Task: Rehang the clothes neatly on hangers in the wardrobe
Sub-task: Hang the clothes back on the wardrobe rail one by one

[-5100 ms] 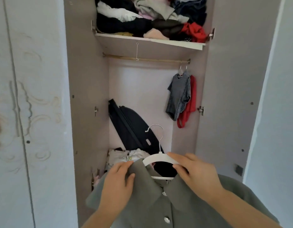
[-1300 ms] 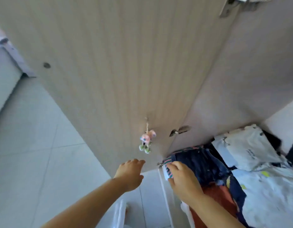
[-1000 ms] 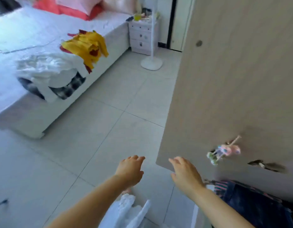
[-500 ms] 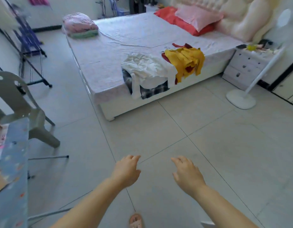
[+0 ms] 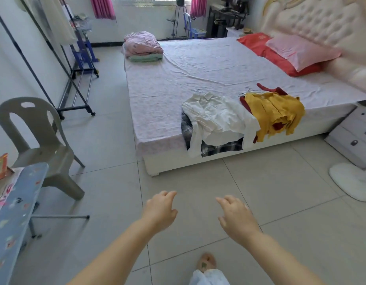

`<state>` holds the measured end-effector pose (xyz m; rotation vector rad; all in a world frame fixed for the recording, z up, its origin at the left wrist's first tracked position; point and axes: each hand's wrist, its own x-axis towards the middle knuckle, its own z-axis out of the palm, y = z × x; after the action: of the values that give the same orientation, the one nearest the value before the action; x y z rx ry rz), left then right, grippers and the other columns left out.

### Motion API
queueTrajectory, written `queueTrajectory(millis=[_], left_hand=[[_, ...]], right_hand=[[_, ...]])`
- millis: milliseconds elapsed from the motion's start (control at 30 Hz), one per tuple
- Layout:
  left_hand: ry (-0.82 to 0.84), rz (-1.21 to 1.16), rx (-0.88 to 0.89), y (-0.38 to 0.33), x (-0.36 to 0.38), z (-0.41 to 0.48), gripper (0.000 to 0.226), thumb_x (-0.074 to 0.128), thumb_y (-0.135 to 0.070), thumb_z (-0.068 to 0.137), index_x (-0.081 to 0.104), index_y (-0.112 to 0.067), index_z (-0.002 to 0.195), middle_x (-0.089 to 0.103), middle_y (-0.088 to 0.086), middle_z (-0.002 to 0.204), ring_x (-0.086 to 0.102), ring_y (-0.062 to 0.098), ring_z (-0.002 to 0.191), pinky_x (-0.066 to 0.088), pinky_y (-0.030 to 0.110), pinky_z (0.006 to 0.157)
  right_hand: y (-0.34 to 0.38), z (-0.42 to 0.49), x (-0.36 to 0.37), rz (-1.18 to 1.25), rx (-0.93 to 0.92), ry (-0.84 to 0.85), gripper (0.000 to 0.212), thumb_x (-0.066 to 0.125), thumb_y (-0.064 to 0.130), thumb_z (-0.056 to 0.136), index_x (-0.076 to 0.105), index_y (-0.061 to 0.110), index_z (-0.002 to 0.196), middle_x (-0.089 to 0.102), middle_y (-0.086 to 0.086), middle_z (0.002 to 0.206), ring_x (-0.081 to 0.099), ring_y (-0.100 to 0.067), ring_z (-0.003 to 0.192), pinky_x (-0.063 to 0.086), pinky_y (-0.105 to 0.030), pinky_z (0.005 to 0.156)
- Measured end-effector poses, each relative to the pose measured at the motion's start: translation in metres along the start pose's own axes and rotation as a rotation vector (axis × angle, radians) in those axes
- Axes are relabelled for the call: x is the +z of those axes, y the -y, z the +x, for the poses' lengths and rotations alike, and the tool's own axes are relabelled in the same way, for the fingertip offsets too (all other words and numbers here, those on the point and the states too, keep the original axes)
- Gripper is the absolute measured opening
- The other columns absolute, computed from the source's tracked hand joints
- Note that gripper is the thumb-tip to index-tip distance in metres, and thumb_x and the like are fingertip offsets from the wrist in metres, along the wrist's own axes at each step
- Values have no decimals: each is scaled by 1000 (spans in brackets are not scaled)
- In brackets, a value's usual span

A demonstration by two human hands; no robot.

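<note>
My left hand and right hand hang apart, empty, fingers loose, while the white shirt drapes over the bed edge ahead-right, collar away, nearer my right, perhaps on a hanger.

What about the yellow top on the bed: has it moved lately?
No. The yellow top still lies at the bed's near edge, beside the white shirt; only the view turned.

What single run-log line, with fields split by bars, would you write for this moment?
stage: facing bed, nothing held | left hand: open, empty | right hand: open, empty | on bed: white shirt, yellow top
</note>
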<state>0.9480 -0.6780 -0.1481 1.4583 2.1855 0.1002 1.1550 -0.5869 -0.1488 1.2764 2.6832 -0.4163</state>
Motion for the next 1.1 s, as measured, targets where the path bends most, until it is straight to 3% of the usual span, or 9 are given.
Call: queueTrajectory(millis=[433, 967, 1100], left_hand=[[-40, -38, -78, -61, -89, 223, 57, 47, -33, 91, 26, -25, 143, 36, 0, 142, 39, 21, 127, 31, 33, 101], [-36, -111, 1, -42, -219, 534, 54, 46, -29, 91, 28, -26, 141, 42, -1, 135, 45, 20, 118, 40, 31, 89], [-21, -128, -11, -41, -242, 593, 55, 45, -31, 92, 24, -24, 143, 38, -1, 139, 43, 20, 121, 41, 33, 93]], right_hand=[[-109, 232, -95, -6, -42, 44, 50, 43, 31, 95, 29, 23, 142, 37, 4, 136, 35, -17, 126, 27, -27, 102], [-154, 543, -168, 46, 10, 106, 49, 47, 24, 92, 34, 24, 139, 42, 3, 132, 45, -19, 116, 38, -27, 96], [-170, 611, -185, 42, -4, 111, 49, 47, 28, 92, 34, 23, 139, 41, 3, 135, 41, -18, 120, 35, -26, 99]])
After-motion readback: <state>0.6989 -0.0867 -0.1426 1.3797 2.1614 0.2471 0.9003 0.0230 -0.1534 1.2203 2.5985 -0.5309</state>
